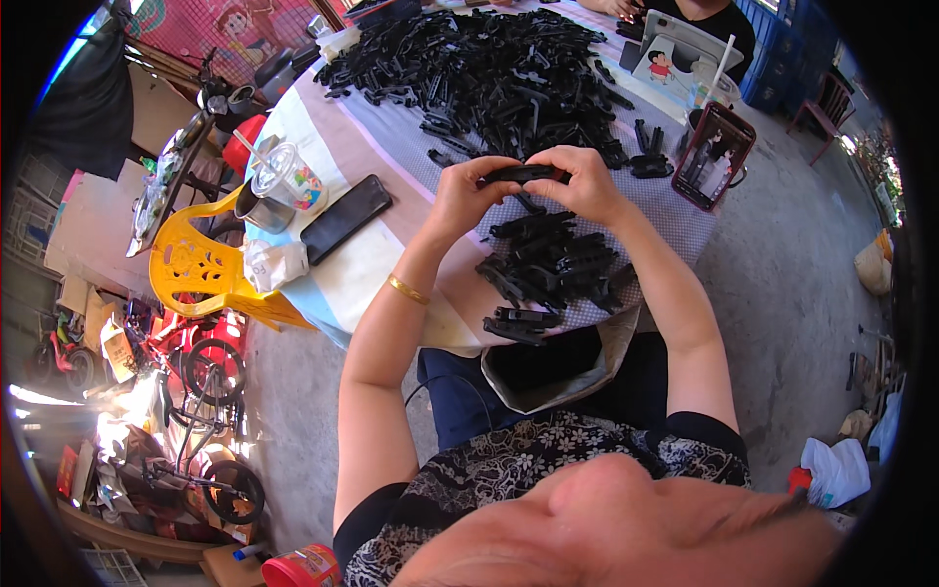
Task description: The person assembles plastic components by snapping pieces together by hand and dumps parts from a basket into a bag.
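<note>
Above the near half of the table, my left hand (469,196) and my right hand (577,183) pinch the two ends of a small, long black plastic part (523,173). Its exact kind I cannot make out. Just below my hands lies a small pile of similar black parts (558,259), reaching the table's near edge. A far larger heap of black parts (479,73) covers the back of the table. In front of my lap an open sack (621,354) hangs below the table edge, dark inside.
On the patterned tablecloth (377,259) lie a black phone (346,220), a plastic cup (287,176) and a metal mug (262,208). A propped phone (715,157) stands at right, a tablet (675,44) behind. Across the table sits another person (709,24). A yellow chair (196,256) is at left.
</note>
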`<action>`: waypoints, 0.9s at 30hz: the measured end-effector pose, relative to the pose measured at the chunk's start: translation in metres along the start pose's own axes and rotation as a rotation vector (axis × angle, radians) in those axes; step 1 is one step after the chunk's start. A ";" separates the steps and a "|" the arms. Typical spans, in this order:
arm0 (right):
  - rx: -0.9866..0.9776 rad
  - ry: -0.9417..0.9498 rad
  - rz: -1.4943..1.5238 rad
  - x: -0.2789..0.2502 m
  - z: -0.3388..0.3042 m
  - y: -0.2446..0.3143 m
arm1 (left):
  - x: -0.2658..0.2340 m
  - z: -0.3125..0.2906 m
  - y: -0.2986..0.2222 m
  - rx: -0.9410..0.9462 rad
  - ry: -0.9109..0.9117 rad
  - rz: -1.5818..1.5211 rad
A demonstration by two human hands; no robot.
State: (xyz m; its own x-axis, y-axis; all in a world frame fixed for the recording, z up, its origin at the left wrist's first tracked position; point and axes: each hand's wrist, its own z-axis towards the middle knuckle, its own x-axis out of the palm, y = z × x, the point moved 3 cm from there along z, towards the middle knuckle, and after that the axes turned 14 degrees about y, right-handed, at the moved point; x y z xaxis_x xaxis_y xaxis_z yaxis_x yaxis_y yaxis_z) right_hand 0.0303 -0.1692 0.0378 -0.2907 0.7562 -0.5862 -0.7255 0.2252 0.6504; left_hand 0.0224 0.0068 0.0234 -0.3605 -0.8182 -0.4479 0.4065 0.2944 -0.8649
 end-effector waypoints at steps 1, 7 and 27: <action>0.008 0.002 -0.009 -0.001 0.000 0.001 | 0.000 0.000 -0.001 0.000 0.001 -0.001; 0.003 -0.088 0.582 -0.017 -0.001 -0.020 | -0.003 -0.001 -0.004 -0.018 0.090 -0.207; 0.254 0.205 -0.565 0.016 -0.003 -0.028 | 0.026 0.001 0.002 0.139 0.144 0.792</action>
State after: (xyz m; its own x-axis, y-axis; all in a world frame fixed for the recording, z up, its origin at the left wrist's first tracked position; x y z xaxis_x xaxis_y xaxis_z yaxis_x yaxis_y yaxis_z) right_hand 0.0437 -0.1649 0.0087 -0.0388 0.3517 -0.9353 -0.6385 0.7112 0.2940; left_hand 0.0143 -0.0141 0.0104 -0.0230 -0.3193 -0.9474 0.6828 0.6872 -0.2482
